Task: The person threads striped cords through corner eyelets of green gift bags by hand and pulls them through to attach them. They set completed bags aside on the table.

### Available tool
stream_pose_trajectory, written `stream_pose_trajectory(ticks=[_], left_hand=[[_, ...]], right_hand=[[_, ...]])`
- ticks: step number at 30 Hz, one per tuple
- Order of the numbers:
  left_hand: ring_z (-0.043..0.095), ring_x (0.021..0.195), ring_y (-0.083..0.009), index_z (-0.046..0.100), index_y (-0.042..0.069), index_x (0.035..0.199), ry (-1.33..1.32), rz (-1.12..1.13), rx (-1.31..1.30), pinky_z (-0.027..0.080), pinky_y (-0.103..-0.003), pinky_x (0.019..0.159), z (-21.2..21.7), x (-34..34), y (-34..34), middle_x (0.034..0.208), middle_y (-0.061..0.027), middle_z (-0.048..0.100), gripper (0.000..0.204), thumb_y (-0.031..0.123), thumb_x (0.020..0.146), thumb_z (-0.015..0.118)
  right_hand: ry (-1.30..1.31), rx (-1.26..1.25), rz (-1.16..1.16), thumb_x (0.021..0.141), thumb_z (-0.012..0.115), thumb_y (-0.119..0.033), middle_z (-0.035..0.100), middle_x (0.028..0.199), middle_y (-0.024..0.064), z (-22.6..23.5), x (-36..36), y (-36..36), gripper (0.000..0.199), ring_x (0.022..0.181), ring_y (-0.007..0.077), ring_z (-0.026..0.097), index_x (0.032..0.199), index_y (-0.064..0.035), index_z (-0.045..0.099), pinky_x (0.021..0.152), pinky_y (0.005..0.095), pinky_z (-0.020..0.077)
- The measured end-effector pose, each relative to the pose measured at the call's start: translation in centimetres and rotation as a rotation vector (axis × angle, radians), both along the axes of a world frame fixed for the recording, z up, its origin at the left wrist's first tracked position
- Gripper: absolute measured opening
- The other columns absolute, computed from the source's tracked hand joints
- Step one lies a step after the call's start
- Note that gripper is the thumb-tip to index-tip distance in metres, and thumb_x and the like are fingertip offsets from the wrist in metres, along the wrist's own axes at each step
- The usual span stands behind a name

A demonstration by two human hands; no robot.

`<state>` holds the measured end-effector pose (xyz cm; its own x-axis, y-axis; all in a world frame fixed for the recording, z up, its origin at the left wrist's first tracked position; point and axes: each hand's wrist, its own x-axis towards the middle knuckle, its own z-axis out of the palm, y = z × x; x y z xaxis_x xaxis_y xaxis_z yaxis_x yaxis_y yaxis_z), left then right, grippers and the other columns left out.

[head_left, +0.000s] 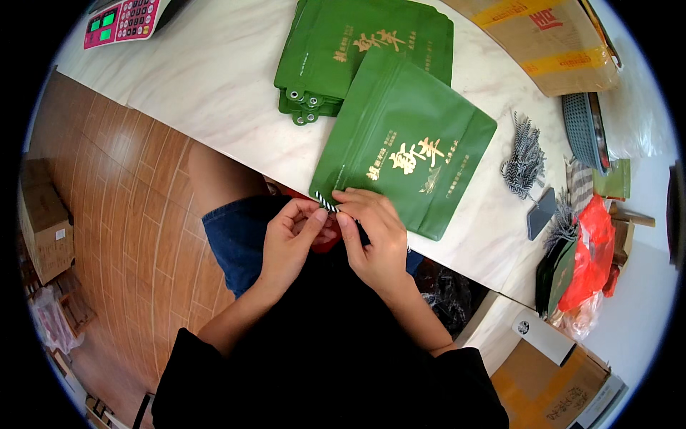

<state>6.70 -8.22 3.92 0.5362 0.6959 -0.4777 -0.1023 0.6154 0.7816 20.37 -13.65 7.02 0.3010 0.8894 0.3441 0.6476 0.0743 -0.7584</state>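
Note:
A green pouch (400, 143) with gold lettering lies slanted on the table, its near left corner at my hands. Through that corner runs a short black-and-white striped cord (325, 201). My left hand (296, 232) pinches the cord from the left, thumb against fingers. My right hand (373, 232) grips it from the other side, its fingers resting on the pouch's edge. Behind lies a stack of similar green pouches (321, 57) with metal eyelets at their near corners; the slanted pouch overlaps it. A bundle of striped cords (525, 161) sits to the right.
A pink-framed scale (118, 25) stands at the far left of the marble-patterned table (214, 93). At the right are a cardboard box (547, 43), a grey basket (584, 125), a dark tag (541, 214) and a red plastic bag (589, 250). Boxes (46, 222) stand on the wooden floor.

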Motion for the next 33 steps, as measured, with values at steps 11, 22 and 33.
stream_pose_trajectory(ticks=[11,22,33], left_hand=[[0.063,0.081,-0.0136,0.051,0.003,0.095,0.011,-0.062,0.042,0.056,-0.028,0.073,0.2,-0.8,-0.1,0.089,-0.0068,0.062,0.009,0.012,0.094,0.053],[0.063,0.084,-0.0139,0.049,0.001,0.099,-0.076,-0.056,0.079,0.053,-0.026,0.076,-0.4,-1.5,-0.2,0.093,-0.0095,0.062,0.009,0.007,0.094,0.052],[0.064,0.087,-0.0143,0.05,0.001,0.1,-0.092,0.003,0.069,0.053,-0.027,0.077,-0.2,-1.2,-0.2,0.095,-0.0099,0.063,0.013,0.013,0.097,0.048]], right_hand=[[0.309,-0.279,-0.065,0.084,0.064,-0.005,0.06,0.073,0.0071,2.6,0.2,-0.9,0.005,0.068,0.0223,0.055,0.088,-0.0024,0.063,0.061,0.0312,0.0446],[0.102,-0.219,0.097,0.071,0.063,-0.001,0.052,0.069,0.0056,1.9,0.3,-0.6,0.012,0.066,0.0243,0.047,0.072,-0.0052,0.052,0.067,0.0349,0.0348],[0.088,-0.256,0.077,0.07,0.064,-0.001,0.053,0.068,0.0046,2.0,0.2,-0.5,0.012,0.065,0.0231,0.048,0.073,-0.0049,0.053,0.066,0.0342,0.034]])
